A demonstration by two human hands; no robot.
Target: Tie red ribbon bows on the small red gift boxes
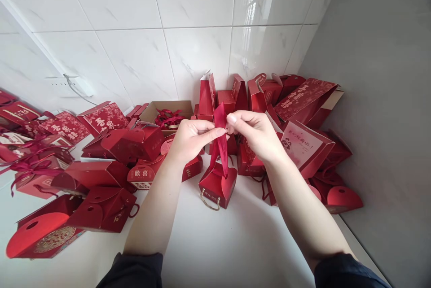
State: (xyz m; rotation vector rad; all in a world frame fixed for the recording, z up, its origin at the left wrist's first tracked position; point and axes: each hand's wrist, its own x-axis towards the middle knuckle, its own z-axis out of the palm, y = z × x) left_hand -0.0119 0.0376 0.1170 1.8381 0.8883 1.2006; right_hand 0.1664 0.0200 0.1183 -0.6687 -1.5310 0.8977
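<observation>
My left hand (190,137) and my right hand (256,133) meet above a small red gift box (217,185). Both pinch a dark red ribbon (221,144) that loops up between the fingertips and hangs down to the box's top. The box stands on the white floor (235,238), with a twisted cord handle at its front. Both forearms reach in from the bottom edge in dark sleeves.
Many red gift boxes and bags lie around: a pile at the left (101,176), upright bags against the tiled wall (235,93), more at the right (310,140). An open cardboard box (168,113) holds red ribbons. A grey wall (380,99) closes the right side.
</observation>
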